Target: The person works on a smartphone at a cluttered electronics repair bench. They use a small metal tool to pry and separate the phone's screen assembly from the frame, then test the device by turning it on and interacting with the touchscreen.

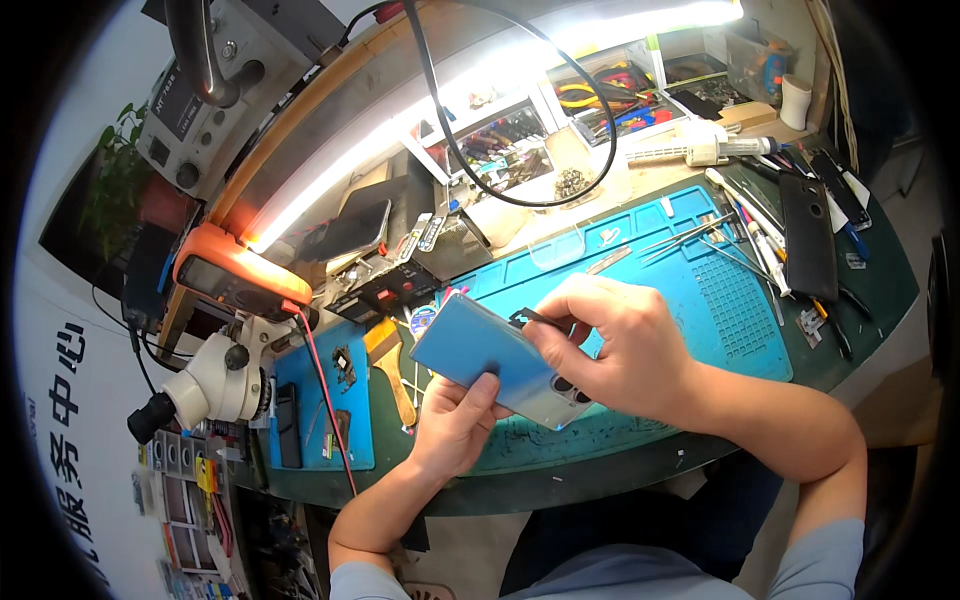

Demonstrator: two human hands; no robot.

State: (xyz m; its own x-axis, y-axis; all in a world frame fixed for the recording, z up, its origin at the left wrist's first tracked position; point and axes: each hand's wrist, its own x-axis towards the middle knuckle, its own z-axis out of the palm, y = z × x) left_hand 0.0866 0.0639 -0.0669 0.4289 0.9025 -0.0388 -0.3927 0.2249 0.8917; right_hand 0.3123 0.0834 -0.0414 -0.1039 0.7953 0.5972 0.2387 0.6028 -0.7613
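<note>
Left grip (455,425) clasps a blue phone (500,360) above the turquoise mat (690,305); right grip (628,345) pinches a small black piece (533,317) at its far edge. Rear panel (468,335) appears in place; whether the piece is detached is unclear.

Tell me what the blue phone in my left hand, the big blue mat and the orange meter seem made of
The blue phone has a glass or glossy plastic back, smooth with a bright sheen. The big blue mat is probably silicone or rubber, with moulded trays and a grid. The orange meter looks plastic, perhaps rubbery, with a rounded shell.
</note>
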